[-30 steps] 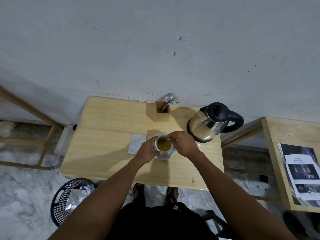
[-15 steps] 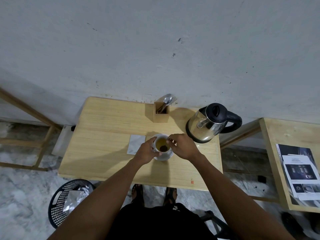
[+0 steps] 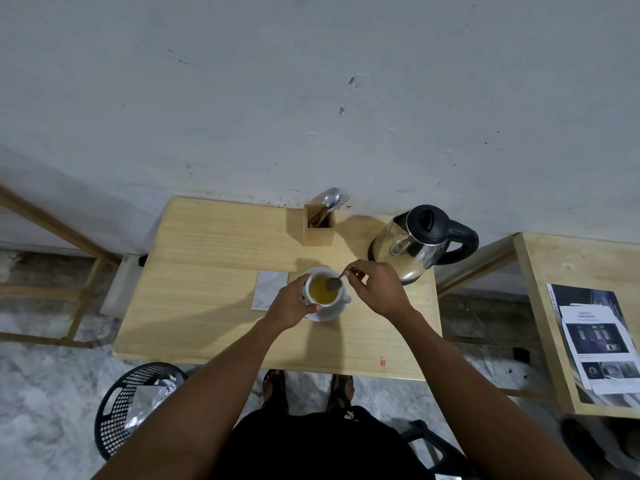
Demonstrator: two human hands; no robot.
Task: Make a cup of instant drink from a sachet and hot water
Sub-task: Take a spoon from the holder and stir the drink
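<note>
White cup [image 3: 325, 276] centre frame, gripped by left hand [image 3: 290, 304]; spoon [image 3: 335, 282] now lifted clear, pinched in right hand [image 3: 377, 288]; stirring apparently finished.

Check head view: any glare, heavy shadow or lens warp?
Head view: dim, even light; soft arm shadows on the table; bright reflections on the steel kettle; wide-angle bowing at the edges; cup and spoon acceptably sharp.

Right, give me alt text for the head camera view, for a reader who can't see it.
Seen from above, a person's left hand steadies a white cup of yellow drink on a saucer while the right hand holds a spoon at the cup. On the wooden table also stand a kettle and a cutlery holder.
</note>
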